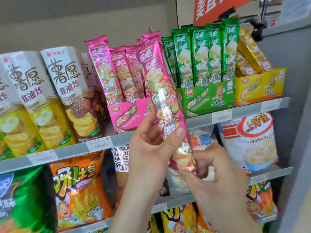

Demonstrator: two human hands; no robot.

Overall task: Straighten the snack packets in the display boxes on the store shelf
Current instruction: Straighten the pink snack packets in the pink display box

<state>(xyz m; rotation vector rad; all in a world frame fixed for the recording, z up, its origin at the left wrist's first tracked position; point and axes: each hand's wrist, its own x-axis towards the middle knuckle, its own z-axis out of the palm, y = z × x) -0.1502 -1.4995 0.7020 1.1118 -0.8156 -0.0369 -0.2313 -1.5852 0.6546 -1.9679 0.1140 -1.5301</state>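
Note:
A long pink snack packet (159, 84) is held out in front of the shelf, tilted with its top toward the shelf. My left hand (151, 145) grips its lower part, thumb across the front. My right hand (217, 172) pinches its bottom end. Behind it stands the pink display box (127, 115) with several pink packets (117, 73) upright in it. To the right, a green display box (207, 98) holds several upright green packets (207, 52). At the far right, a yellow display box (259, 86) holds gold packets (250, 52) that lean to the left.
Tall chip cartons (70, 91) stand left of the pink box. The grey shelf edge (244, 111) carries price tags. Bags of snacks fill the lower shelves: an orange bag (79, 187), a white shrimp-chip bag (249, 140). A red sign (218, 7) hangs above.

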